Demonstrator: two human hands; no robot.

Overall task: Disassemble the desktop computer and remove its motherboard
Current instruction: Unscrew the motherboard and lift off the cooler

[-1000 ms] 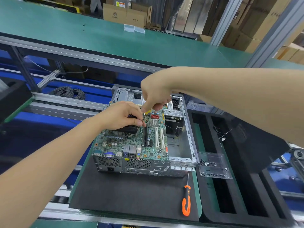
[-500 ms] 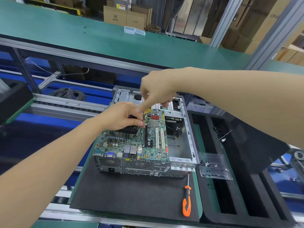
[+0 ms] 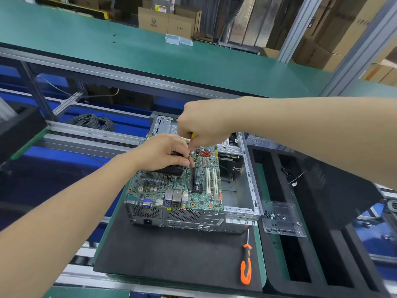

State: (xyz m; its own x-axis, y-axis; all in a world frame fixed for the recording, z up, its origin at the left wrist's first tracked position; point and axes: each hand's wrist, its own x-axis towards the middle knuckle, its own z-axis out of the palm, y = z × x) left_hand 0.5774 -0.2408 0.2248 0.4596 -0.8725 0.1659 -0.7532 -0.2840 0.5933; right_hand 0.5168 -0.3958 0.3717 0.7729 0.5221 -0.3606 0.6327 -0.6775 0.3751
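Observation:
An open desktop case lies on a black foam mat. The green motherboard sits tilted over the case's left side. My left hand grips the black CPU cooler on the board, its fingers curled over the cooler's top. Just above, my right hand grips a yellow-handled screwdriver whose thin shaft points down at the board beside the cooler.
An orange-handled screwdriver lies on the mat at the front right. A clear plastic tray with several dark screws rests on the black foam insert at the right. A green workbench spans the back; cable coil at left.
My right hand has risen slightly and shifted its grip, so the yellow handle now shows. The left hand has stayed on the cooler.

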